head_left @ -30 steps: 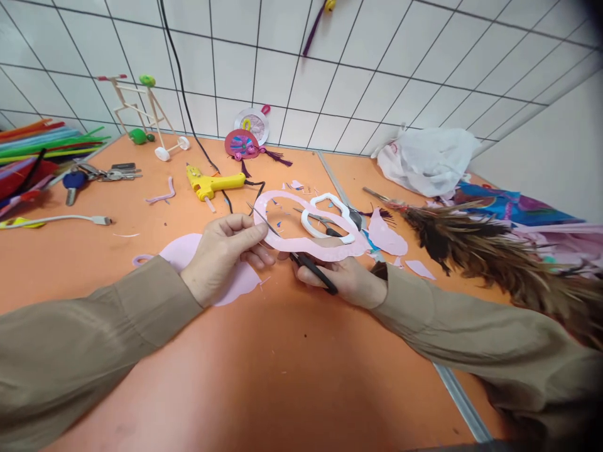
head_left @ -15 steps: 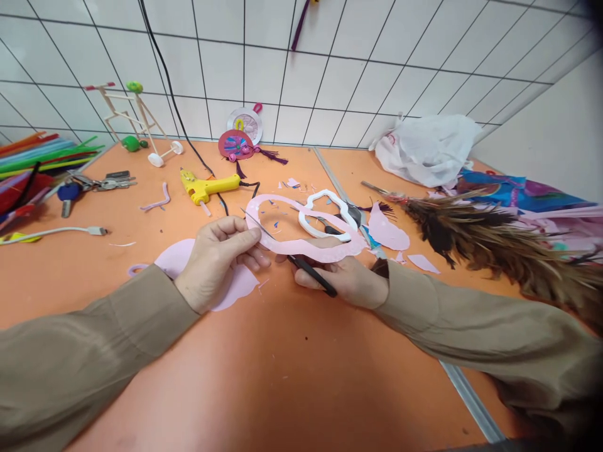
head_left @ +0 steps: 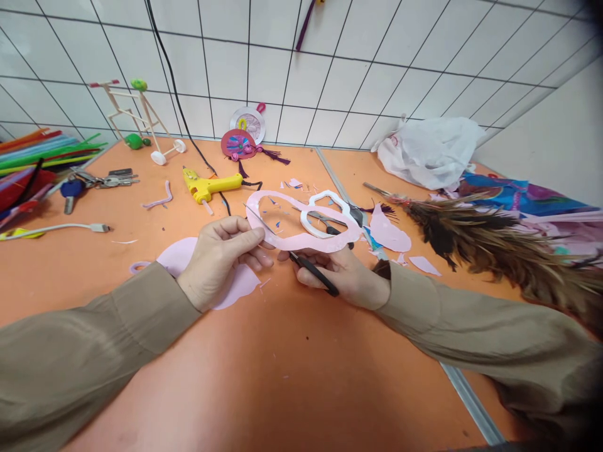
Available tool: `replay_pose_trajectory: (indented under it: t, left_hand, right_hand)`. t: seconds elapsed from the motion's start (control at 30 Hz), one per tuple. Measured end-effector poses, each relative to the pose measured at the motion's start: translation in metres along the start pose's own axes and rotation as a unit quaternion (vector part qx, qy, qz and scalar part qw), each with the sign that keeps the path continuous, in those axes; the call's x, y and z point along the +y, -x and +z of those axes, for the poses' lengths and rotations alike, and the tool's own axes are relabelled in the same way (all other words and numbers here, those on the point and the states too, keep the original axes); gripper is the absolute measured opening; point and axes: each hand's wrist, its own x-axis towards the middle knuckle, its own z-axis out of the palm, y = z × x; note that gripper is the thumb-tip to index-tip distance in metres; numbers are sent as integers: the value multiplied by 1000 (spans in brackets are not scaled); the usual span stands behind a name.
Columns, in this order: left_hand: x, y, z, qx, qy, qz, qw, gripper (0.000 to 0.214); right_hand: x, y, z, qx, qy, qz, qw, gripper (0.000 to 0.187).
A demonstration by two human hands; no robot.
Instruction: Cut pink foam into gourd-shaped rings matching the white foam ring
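My left hand pinches the left end of a pink paper outline, a wavy loop with a cut-out middle. My right hand is closed round the black handle of a pair of scissors. The thin blades reach up and left across the left end of the loop, close to my left fingertips. Under my left hand and wrist lies a larger pink paper shape, partly covered. Just behind the loop are a white wavy frame and a second pair of scissors on the table.
A yellow glue gun lies behind my left hand. Pink scraps, a feather duster and a white plastic bag are to the right. Keys, a white cable and a stick tricycle model are on the left.
The right part of the pink loop has shifted slightly left and up, showing more of the scissors behind it. Both hands keep their hold, and the view has moved a little.
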Motion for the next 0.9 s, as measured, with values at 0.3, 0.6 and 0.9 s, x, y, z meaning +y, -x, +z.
replay_pose_trajectory:
  t: [0.3, 0.6, 0.9]
  left_hand:
    - [-1, 0, 0, 1, 1, -7, 1000, 17]
    - [0, 1, 0, -8, -12, -21, 1000, 18]
    - [0, 2, 1, -21, -22, -19, 999, 17]
  right_hand:
    - [-3, 0, -1, -20, -6, -3, 1000, 22]
    - [-3, 1, -2, -17, 0, 24, 1000, 32]
    - [-2, -1, -3, -16, 27, -1, 999, 30]
